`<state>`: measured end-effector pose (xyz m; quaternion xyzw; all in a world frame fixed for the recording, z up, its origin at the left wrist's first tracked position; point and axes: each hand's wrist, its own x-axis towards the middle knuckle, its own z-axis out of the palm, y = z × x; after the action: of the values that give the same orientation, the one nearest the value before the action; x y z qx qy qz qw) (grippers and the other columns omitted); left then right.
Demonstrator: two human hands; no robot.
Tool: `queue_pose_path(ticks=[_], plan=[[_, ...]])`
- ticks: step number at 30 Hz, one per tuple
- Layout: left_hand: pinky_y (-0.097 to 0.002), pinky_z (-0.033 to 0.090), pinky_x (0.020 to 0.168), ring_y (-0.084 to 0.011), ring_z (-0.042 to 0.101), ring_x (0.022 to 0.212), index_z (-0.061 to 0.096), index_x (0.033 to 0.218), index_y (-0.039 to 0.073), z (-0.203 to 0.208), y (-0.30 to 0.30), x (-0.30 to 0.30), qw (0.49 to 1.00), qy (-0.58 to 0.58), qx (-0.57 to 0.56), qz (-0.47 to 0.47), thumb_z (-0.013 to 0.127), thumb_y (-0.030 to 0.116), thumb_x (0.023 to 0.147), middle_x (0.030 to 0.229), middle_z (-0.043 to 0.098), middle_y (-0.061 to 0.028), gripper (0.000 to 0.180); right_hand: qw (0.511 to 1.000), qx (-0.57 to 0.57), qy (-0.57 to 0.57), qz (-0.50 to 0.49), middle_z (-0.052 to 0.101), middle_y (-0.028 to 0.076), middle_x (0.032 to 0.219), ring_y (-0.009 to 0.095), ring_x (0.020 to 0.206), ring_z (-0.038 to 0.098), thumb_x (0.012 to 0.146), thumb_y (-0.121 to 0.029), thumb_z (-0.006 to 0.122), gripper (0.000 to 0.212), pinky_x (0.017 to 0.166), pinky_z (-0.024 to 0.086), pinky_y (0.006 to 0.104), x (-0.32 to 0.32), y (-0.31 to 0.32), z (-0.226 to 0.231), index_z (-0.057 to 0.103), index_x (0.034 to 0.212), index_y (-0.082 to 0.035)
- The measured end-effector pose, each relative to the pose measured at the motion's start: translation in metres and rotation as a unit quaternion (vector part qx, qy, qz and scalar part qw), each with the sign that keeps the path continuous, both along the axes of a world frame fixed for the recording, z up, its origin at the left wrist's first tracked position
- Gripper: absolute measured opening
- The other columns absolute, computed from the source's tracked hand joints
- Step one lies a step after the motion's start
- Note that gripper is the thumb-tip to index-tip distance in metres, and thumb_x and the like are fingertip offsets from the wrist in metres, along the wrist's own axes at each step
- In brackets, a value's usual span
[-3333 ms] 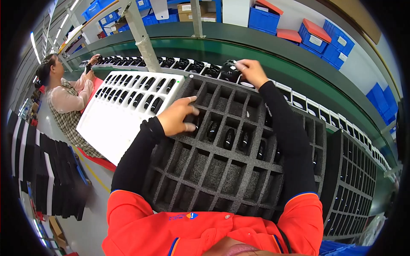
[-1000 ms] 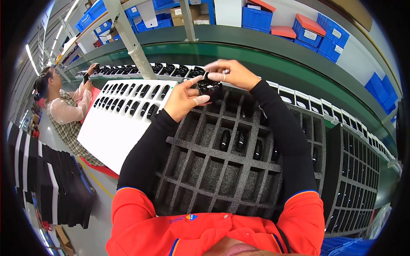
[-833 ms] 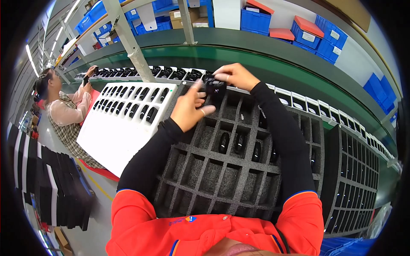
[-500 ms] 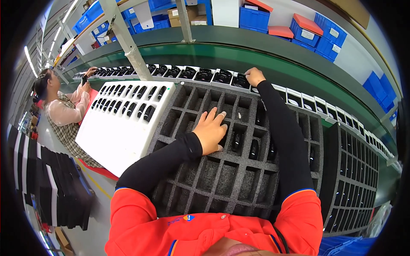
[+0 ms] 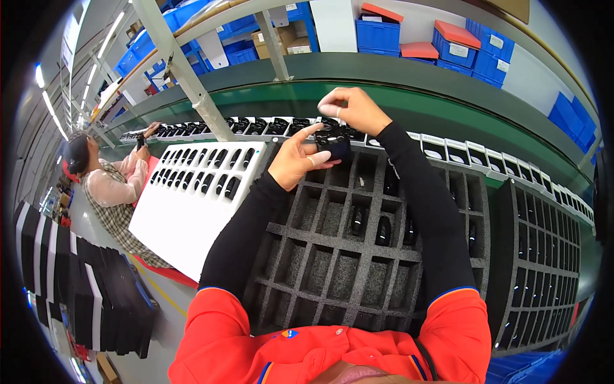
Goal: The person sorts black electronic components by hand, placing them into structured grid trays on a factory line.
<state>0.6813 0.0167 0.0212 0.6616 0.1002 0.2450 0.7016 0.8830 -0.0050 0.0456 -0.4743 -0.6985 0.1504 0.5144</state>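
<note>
My left hand [image 5: 297,158] is closed round a small dark glossy black device [image 5: 337,148], held above the far edge of the grey foam tray [image 5: 311,238]. My right hand [image 5: 358,112] is just beyond it, over the row of white boxes, with fingers curled together. Whether anything is in those fingertips I cannot make out. Under and beside the hands, white open boxes [image 5: 279,125] carry black items. Several black devices, one of them an oval black device [image 5: 383,229], stand in the tray's pockets; many other pockets show bare foam.
A white foam tray [image 5: 185,221] with black pieces lies at left, near a co-worker [image 5: 115,185] handling boxes on the line. Another dark foam tray [image 5: 540,269] stands at right. A grey post [image 5: 192,77] rises behind the white tray. Blue bins [image 5: 377,33] sit beyond the green conveyor [image 5: 409,102].
My left hand has lifted from the tray pockets toward the boxes and now holds a black device. My right hand has moved left along the box row and curled its fingers.
</note>
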Motion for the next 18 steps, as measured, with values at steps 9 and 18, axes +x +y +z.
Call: queue_pose_path(ticks=[9, 18], plan=[[-0.0365, 0.050, 0.086, -0.0278, 0.060, 0.098, 0.020, 0.136, -0.004, 0.002, 0.005, 0.003, 1.000, -0.001, 0.006, 0.028, 0.053, -0.005, 0.083, 0.110, 0.056, -0.0208, 0.063, 0.992, -0.054, 0.039, 0.106, 0.066, 0.005, 0.085, 0.012, 0.077, 0.058, 0.082, -0.029, 0.065, 0.029, 0.073, 0.046, 0.0281, 0.009, -0.002, 0.001, 0.067, 0.091, -0.002], [-0.0386, 0.044, 0.089, -0.0308, 0.052, 0.108, 0.061, 0.100, 0.004, -0.015, -0.035, -0.003, 0.825, 0.078, 0.549, 0.107, 0.071, 0.015, 0.069, 0.117, 0.054, -0.0175, 0.034, 0.984, -0.132, -0.071, -0.096, 0.066, 0.010, 0.081, 0.018, 0.074, 0.062, 0.079, -0.022, 0.062, 0.021, 0.070, 0.048, 0.0303, 0.069, 0.018, -0.054, 0.066, 0.088, -0.003]])
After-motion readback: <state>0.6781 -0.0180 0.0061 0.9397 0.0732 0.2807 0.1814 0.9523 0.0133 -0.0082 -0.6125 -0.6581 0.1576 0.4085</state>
